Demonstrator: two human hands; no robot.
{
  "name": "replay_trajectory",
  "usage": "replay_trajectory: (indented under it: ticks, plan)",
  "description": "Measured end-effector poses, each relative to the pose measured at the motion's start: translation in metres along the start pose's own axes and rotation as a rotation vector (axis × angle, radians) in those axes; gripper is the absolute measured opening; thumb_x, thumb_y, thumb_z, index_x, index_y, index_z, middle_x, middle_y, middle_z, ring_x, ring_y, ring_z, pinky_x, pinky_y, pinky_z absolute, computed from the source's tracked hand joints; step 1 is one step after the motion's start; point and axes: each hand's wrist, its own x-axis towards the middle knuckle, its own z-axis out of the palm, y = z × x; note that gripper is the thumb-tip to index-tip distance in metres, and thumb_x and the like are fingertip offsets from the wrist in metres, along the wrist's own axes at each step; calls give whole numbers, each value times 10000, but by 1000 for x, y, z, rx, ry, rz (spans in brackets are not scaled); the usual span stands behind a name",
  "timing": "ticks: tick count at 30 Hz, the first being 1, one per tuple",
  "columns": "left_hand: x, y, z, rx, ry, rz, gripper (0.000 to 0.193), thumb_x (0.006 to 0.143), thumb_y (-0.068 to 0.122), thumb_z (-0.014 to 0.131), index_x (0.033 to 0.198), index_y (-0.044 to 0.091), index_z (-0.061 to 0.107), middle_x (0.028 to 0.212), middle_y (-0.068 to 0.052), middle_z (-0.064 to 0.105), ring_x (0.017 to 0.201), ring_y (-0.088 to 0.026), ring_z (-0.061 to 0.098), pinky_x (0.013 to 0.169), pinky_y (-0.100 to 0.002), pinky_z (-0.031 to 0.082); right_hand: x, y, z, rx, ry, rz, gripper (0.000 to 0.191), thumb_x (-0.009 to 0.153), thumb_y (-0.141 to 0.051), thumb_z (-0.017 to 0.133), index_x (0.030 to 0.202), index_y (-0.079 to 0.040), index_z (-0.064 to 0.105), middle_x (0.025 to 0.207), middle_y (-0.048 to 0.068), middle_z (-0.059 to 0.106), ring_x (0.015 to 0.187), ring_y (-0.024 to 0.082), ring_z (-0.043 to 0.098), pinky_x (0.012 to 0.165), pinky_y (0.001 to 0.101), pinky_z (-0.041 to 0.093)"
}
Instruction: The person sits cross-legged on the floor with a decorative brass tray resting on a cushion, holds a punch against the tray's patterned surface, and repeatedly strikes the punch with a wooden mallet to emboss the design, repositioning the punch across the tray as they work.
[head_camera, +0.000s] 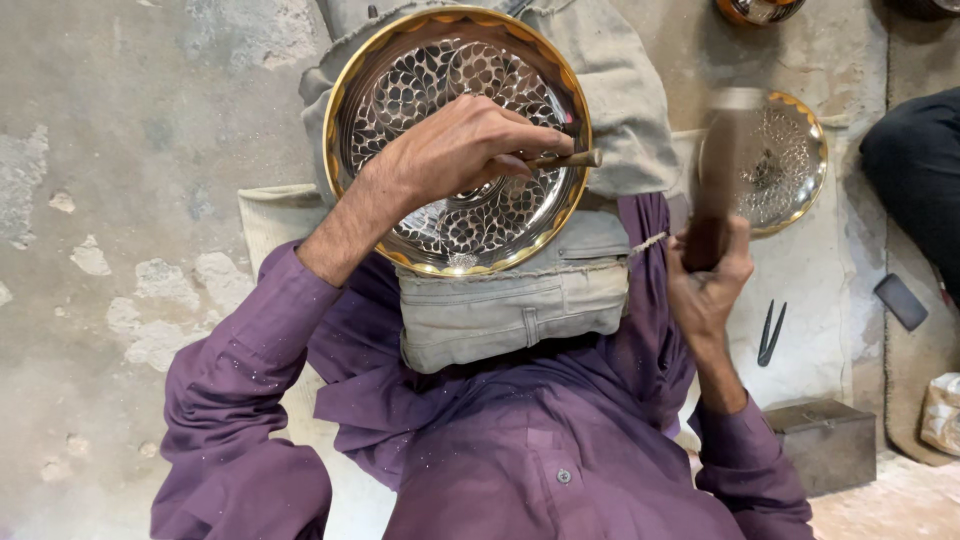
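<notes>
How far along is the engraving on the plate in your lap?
Leaf pattern already covers most of the gold-rimmed plate resting on folded denim. In hand: left hand sets the chisel on the plate; right hand holds the raised, motion-blurred hammer. How much remains under the hand is hidden.

The floor (130, 150) was bare grey concrete, worn and blotchy, with pale patches where the surface had flaked away. A light cloth mat (270, 215) lay spread over part of it. To the right, a second engraved metal plate (785, 165) with a golden rim rested on the ground, and near it lay a small dark pair of tweezers (770, 332). A dull metal box (828, 445) stood at the lower right. A flat dark stone (900, 301) sat on a tan mat (915, 380) by the right edge. Light was soft and even, without hard shadows.
</notes>
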Motion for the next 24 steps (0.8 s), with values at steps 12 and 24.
replay_trajectory:
  ticks: [12, 24]
  plan:
    - [4, 2, 1, -59, -2, -31, 437, 839, 109, 783, 1266, 129, 690, 951, -56, 792, 812, -196, 770, 705, -376, 625, 5, 3, 6, -315, -140, -10, 368, 917, 50, 695, 1258, -47, 593, 1017, 105, 681, 845, 176, 656, 682, 320, 549]
    - [3, -1, 2, -98, -14, -60, 422, 861, 101, 759, 1275, 129, 681, 815, -28, 772, 675, -156, 740, 628, -347, 617, 5, 5, 10, 187, -11, -20, 177, 1004, -12, 693, 1141, -60, 592, 953, 101, 630, 854, 183, 641, 798, 331, 571]
